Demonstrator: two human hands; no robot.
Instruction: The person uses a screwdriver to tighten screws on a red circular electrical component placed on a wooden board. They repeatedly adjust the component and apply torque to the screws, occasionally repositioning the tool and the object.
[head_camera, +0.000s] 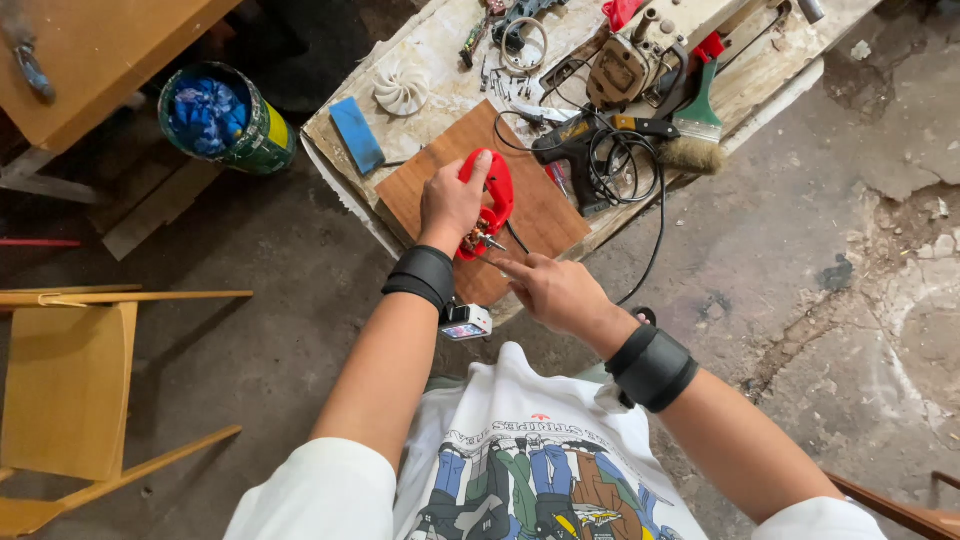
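Left hand (450, 203): closed around the red tool housing (492, 200), held over the wooden board (530, 205) near its front edge.
Right hand (553, 290): nothing gripped, fingers extended toward the housing's lower end.

Left hand (452, 203) grips a red tool (490, 205); right hand (555, 293) touches its end.

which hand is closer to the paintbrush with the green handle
Right. The right hand is at the wooden board's near edge, below-left of the paintbrush; the left hand, gripping the red casing, sits farther left.

two hands (452, 200), one red tool (490, 205), one paintbrush (695, 125), one green can (225, 120), two wristbands (424, 276).
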